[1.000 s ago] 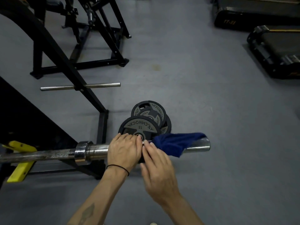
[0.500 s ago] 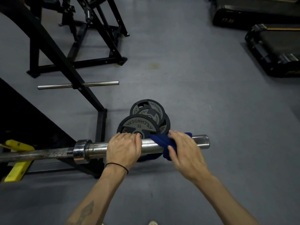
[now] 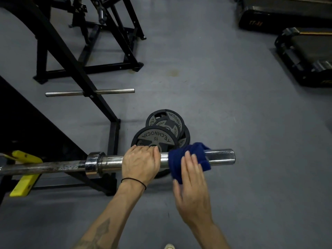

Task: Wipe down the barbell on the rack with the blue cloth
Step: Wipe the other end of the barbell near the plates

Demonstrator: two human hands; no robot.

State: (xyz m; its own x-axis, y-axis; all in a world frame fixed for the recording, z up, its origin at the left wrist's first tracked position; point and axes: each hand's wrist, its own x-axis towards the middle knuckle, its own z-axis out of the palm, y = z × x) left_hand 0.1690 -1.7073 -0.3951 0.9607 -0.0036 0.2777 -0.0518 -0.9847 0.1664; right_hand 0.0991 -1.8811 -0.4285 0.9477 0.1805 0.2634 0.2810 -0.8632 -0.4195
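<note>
Barbell (image 3: 115, 163): lies horizontal across the lower half of the head view, shaft running off the left edge, chrome sleeve ending free at the right. Shaft surface left of the collar (image 3: 93, 163) looks pitted and dull; sleeve is bright.

Blue cloth (image 3: 190, 159): draped over and around the sleeve, between the two hands and the sleeve's end, part hanging below the bar.

Right hand (image 3: 193, 187): fingers straight, laid flat on the near face of the cloth, pressing it to the sleeve; thumb out to the side, touching the cloth's lower edge. Slightly blurred.

Left hand (image 3: 141, 163): fingers curled over the top of the sleeve, gripping it just right of the collar. Thin black band on the wrist.

Surroundings: black rack frame (image 3: 77, 72) slants behind the bar at left; yellow part (image 3: 25, 174) beneath the shaft. Stack of black weight plates (image 3: 161, 133) lies on the grey floor (image 3: 233, 114) directly behind the sleeve. Treadmills (image 3: 305, 56) at upper right.
</note>
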